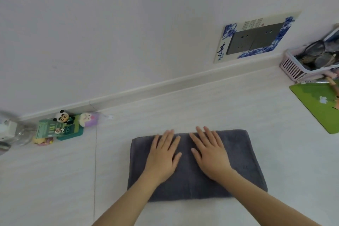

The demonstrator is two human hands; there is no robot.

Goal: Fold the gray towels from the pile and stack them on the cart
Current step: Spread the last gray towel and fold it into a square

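- At the far left edge, a blurred clear bottle (pixel 17 134) stands on the white table (pixel 55 180) against the wall.
- Just right of it sits a cluster of small toys: one panda figure (pixel 63 115), one teal box (pixel 70 132), one purple-and-white plush (pixel 89 119).
- One gray towel (pixel 244 163), folded into a rectangle, lies flat on the table in the near middle, well apart from the toys.
- The left hand (pixel 162 158) lies palm down on the towel's left half, fingers straight and slightly spread, gripping nothing.
- The right hand (pixel 211 154) presses flat beside it, fingers likewise straight; the two hands are near but not touching.
- On the wall, one blue-patterned frame surrounds a dark socket panel (pixel 256 39).
- At the far right, one pink basket (pixel 297 66) holds eyeglasses; one green mat (pixel 319 106) lies in front.
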